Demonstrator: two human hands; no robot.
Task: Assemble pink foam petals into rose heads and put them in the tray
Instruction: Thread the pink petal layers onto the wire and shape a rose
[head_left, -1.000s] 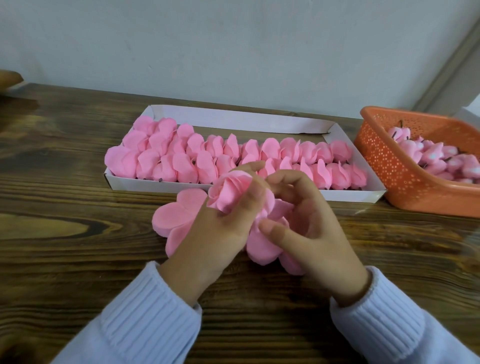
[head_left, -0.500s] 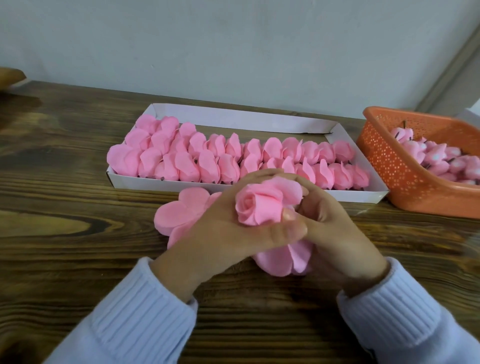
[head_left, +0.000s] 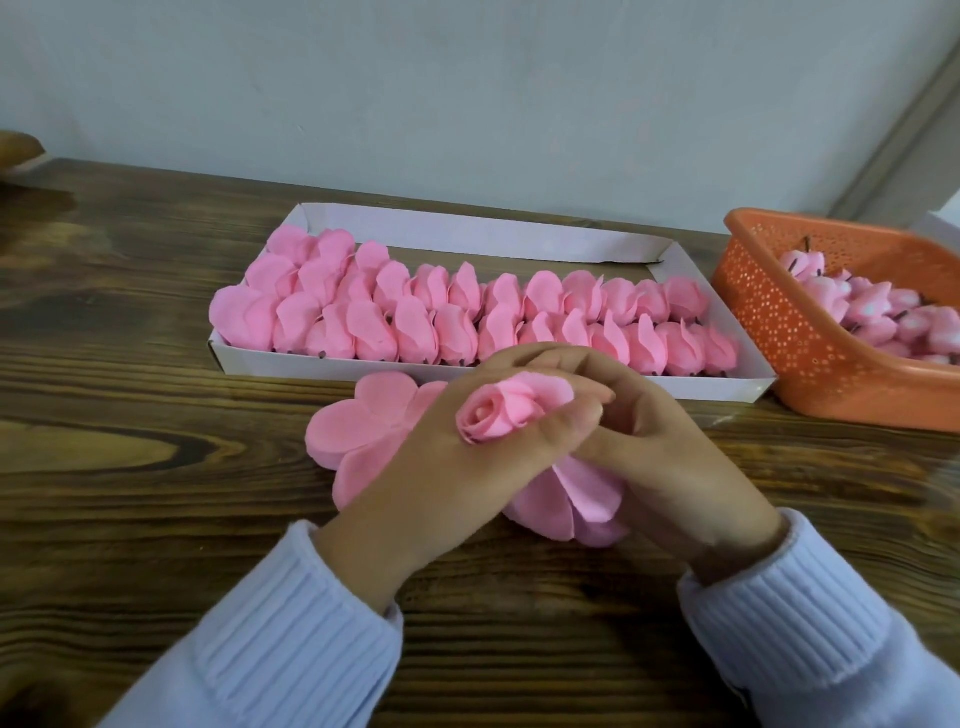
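fingers (head_left: 563, 426) of the left hand (head_left: 441, 467) curl round the rose head (head_left: 506, 413), thumb across it; the right hand (head_left: 675, 467) grips its loose outer petals underneath. i hold it over the desk (head_left: 156, 519), just before the tray (head_left: 571, 244) and its near wall.

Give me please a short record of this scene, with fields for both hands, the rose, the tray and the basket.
left hand: holds the rose head in curled fingers
right hand: grips the outer petals below it
tray: white, rows of finished roses inside
basket: orange, right of tray, pink buds inside
loose petals: flat on the table, left of the hands
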